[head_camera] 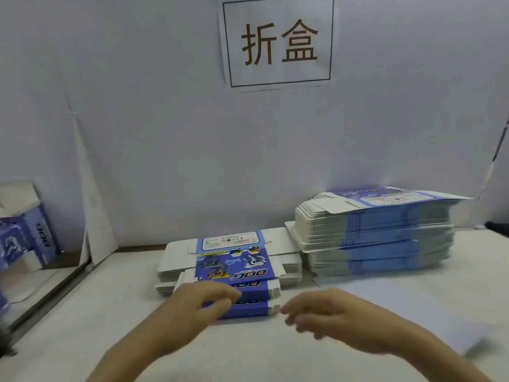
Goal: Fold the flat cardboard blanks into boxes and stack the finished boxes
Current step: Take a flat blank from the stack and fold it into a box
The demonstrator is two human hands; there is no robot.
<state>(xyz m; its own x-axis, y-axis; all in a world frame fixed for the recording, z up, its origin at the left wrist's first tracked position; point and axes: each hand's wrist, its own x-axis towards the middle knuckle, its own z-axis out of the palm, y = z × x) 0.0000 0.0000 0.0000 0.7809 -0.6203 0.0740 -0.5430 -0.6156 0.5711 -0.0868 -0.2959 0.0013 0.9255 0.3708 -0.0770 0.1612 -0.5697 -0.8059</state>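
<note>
A low pile of flat blue-and-white "DOG" cardboard blanks [234, 260] lies on the white table in front of me, fanned toward the near edge. My left hand [203, 299] rests on the nearest blank [248, 308], thumb and fingers closing on its left part. My right hand [325, 312] hovers just right of that blank's end flap, fingers loosely curled, holding nothing; it is blurred. A tall stack of the same blanks [380, 230] sits at the right back. A folded blue box [24, 238] stands at the far left.
A white partition wall [165, 133] with a printed paper sign [278, 41] closes off the back. A metal rail [49, 293] borders the table [110, 340] at the left. A loose white sheet [413, 307] lies at the right front.
</note>
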